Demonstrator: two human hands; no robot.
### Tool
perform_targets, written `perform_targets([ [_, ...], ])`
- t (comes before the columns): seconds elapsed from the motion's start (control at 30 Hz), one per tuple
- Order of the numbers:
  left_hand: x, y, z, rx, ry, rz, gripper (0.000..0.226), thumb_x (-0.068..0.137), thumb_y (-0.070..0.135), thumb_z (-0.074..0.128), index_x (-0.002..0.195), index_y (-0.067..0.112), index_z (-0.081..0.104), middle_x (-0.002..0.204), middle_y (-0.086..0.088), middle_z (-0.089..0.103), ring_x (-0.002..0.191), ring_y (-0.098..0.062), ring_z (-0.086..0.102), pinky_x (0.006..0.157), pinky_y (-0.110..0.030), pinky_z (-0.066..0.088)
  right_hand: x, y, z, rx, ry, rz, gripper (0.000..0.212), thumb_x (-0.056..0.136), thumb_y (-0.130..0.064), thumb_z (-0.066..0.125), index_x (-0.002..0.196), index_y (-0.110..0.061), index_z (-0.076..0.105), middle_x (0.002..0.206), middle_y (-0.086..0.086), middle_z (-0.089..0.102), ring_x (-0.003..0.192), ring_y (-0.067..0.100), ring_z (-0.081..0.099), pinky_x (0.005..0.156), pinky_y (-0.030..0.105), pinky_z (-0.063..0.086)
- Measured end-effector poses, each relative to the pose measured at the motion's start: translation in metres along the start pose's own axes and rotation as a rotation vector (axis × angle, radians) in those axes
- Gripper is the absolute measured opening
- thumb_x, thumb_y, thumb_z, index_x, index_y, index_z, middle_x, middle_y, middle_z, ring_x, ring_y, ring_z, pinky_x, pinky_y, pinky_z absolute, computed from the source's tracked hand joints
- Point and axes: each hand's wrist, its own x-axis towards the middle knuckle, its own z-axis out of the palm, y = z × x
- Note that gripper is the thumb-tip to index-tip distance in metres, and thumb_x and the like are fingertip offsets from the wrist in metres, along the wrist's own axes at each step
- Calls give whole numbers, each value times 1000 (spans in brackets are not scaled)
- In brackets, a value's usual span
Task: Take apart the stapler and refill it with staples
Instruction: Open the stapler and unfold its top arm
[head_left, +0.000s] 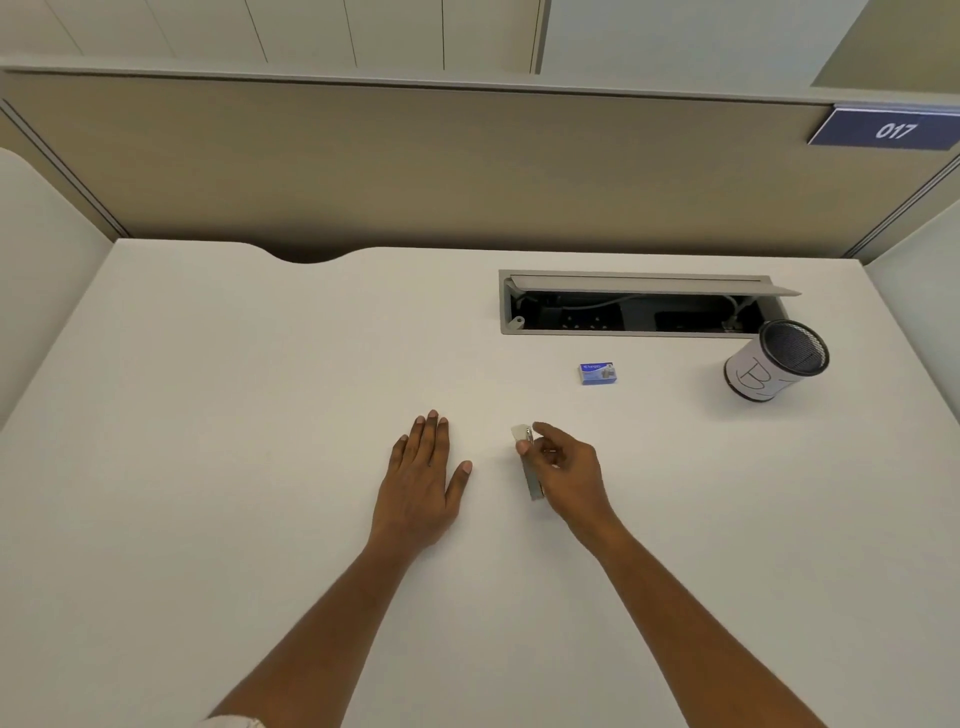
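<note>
1. The stapler (531, 465) sat in the right hand (566, 470), a small grey thing lying lengthwise, its far end poking out past the fingertips; whether it rested on the worktop (260, 389) or hung just above it could not be told.
2. Risk, as I judged it: the grip was light and fingertip-only, so prying the top open one-handed could have let the stapler twist or spring loose.
3. The staple box (597, 374) lay beyond the stapler, apart from it and closed, so a reach was needed.
4. The right hand was curled narrow round the stapler, wrist angled inward.
5. The left hand (422, 480), left of the stapler, lay flat, fingers spread, holding nothing.
</note>
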Motion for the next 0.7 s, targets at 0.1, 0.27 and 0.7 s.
perform_targets([
  [0.1,-6,1,-4,-4,8,-4,71,109,48,31,164,7,13,173,-11,10,160,-24,8,130,-40,9,-23,-18,-13,413,-231,146,35,91,-34,69,121,-17,72,98,-6,71,84,10,62,73,24,52],
  [0.27,-16,6,-11,-8,34,-3,71,109,49,27,165,9,11,174,-9,7,161,-23,5,130,-40,7,-60,-53,-37,903,-492,192,46,98,-24,58,136,1,56,103,8,62,90,26,63,80,36,56],
  [0.7,-31,29,-61,-130,209,33,70,108,52,23,164,10,17,173,-8,12,160,-22,8,129,-44,14,-130,-128,-54,977,-736,61,54,104,-47,39,137,-7,54,110,11,60,66,16,50,58,25,45],
])
